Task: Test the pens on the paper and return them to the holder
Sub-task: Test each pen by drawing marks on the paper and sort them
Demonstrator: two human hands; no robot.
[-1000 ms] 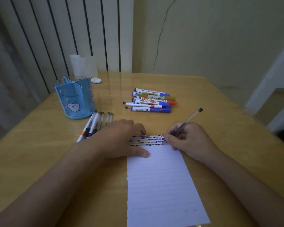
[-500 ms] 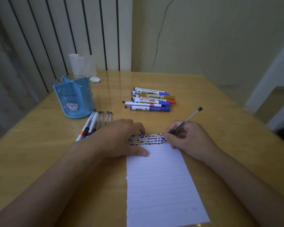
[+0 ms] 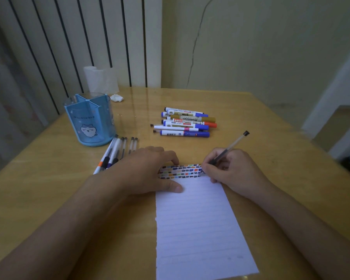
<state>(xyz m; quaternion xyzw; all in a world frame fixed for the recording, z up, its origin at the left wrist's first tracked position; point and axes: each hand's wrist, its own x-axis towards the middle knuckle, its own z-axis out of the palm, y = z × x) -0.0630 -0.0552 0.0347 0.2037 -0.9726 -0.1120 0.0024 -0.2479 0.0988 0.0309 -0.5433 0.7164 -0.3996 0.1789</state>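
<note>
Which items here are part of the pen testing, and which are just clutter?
Job: pen in right hand; paper under left hand; markers; thin pens; blue holder.
Lying about: tissue roll; crumpled tissue.

Two forearms enter from the bottom edge, both bare along their whole visible length; no sleeve edge shows on either. Left hand (image 3: 148, 170): bare, no ring, watch or band on the fingers or wrist; thumbnail short and unpainted. Right hand (image 3: 233, 170): bare, no jewellery or glove, wrist uncovered. The rest of the person is out of view.
</note>
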